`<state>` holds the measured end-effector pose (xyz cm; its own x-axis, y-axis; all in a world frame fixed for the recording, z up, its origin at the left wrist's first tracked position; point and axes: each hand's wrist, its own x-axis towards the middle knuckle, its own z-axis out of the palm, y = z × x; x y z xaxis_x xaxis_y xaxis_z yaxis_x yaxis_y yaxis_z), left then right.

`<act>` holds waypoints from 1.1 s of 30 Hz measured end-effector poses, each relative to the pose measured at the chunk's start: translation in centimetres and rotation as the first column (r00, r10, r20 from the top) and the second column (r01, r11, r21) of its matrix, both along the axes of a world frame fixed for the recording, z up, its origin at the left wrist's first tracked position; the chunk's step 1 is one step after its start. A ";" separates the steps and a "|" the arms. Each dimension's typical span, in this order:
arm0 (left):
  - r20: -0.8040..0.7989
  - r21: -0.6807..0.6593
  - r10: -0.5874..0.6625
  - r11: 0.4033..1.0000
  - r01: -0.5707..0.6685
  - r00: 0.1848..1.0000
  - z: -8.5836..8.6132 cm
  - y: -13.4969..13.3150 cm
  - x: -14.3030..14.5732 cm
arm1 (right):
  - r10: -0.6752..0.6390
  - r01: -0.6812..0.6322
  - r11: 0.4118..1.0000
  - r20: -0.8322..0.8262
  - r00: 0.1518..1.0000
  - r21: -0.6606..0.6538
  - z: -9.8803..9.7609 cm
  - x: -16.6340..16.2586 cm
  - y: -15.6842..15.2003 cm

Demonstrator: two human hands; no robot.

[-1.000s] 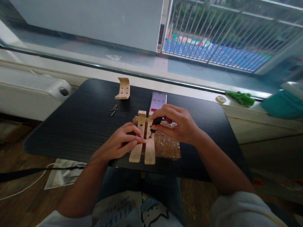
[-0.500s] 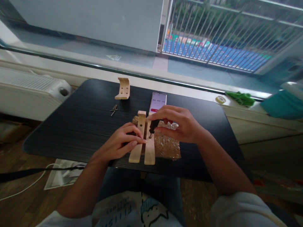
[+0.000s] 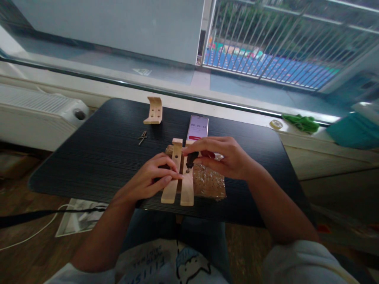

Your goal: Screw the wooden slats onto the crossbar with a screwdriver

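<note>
Two pale wooden pieces, a left one [image 3: 169,192] and a right one [image 3: 187,192], lie side by side on a brown block [image 3: 210,183] wrapped in clear film. My left hand [image 3: 154,173] grips the left wooden piece near its middle, and a fingertip reaches across the gap to the right piece. In my right hand [image 3: 220,156], thumb and fingers pinch the black handle of a short screwdriver [image 3: 191,158]. It stands nearly upright, its tip at a hole in the right piece. Whether a screw sits there is too small to tell.
A curved wooden part [image 3: 155,111] with several holes stands at the table's [image 3: 112,157] back left. Several screws [image 3: 142,137] lie in front of it. A phone [image 3: 197,127] showing a timer lies behind the block. Tape [image 3: 276,124] and a green cloth [image 3: 301,123] rest on the sill.
My right hand's fingers have shifted slightly around the screwdriver handle, which now stands a little more upright. My left hand and both wooden pieces have stayed in place.
</note>
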<state>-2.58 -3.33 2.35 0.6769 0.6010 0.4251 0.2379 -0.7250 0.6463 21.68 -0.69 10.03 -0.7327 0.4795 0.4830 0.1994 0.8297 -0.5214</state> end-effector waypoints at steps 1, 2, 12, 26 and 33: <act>-0.001 0.002 0.000 1.000 0.000 1.000 0.0 0.0 0.0 | -0.011 0.011 1.000 0.002 1.000 0.000 0.0 0.0 0.0; -0.004 0.004 0.002 1.000 -0.002 1.000 0.0 0.0 0.0 | -0.024 0.024 1.000 0.003 1.000 0.002 0.0 0.0 0.0; -0.011 0.007 0.012 1.000 -0.012 1.000 0.3 0.0 0.1 | -0.082 0.087 0.994 -0.066 0.994 0.069 -0.5 -0.4 0.0; -0.013 0.003 0.015 1.000 -0.015 1.000 0.3 0.0 0.0 | -0.113 0.127 0.983 -0.103 0.988 0.134 -1.1 -0.8 -0.1; -0.011 0.000 0.009 1.000 -0.009 1.000 0.2 0.0 0.1 | -0.120 0.140 0.978 -0.131 0.984 0.156 -1.3 -1.1 -0.1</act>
